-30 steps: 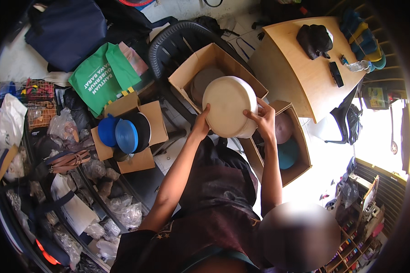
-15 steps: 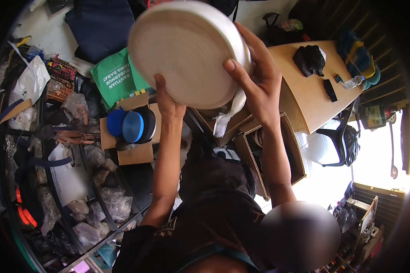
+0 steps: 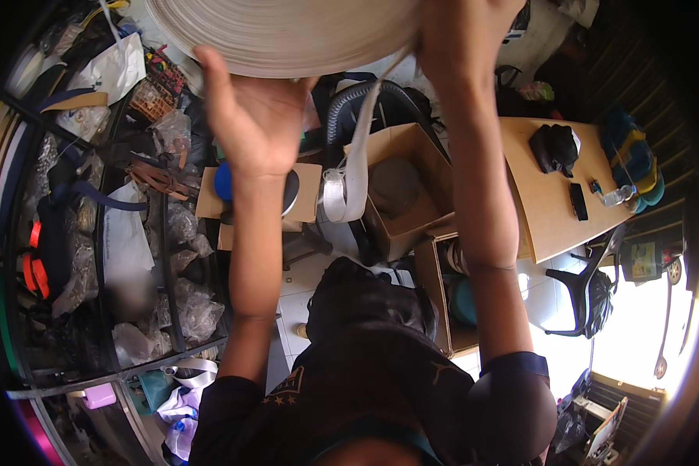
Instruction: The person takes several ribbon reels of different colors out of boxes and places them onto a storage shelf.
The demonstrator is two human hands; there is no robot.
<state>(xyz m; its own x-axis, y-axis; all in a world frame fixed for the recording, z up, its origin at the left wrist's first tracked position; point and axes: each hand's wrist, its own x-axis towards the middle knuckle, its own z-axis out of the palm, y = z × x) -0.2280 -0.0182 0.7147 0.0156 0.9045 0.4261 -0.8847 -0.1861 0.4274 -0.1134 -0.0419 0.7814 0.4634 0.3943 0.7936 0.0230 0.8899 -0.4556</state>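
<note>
A large off-white roll of webbing (image 3: 295,39) is held up at the top of the view, its wound layers facing me and its upper part cut off. My left hand (image 3: 256,124) supports its lower left edge, with the thumb in front and the fingers partly hidden behind it. At its right edge, my right hand (image 3: 462,39) grips the roll, with most of the fingers out of sight. A loose end of the webbing (image 3: 357,159) hangs between my forearms and finishes in a curled loop.
An open cardboard box (image 3: 439,167) below the roll holds a grey round item (image 3: 396,182). Blue rolls (image 3: 223,182) sit in another box, left. Shelving (image 3: 171,272) with bagged goods stands left. A wooden table (image 3: 547,210) with a black cap (image 3: 555,147) and phone (image 3: 579,202) stands right.
Both hands have raised the roll up and away, partly out of view. The view has shifted, and the open box beneath the roll now shows more fully. The loose end hangs longer.
</note>
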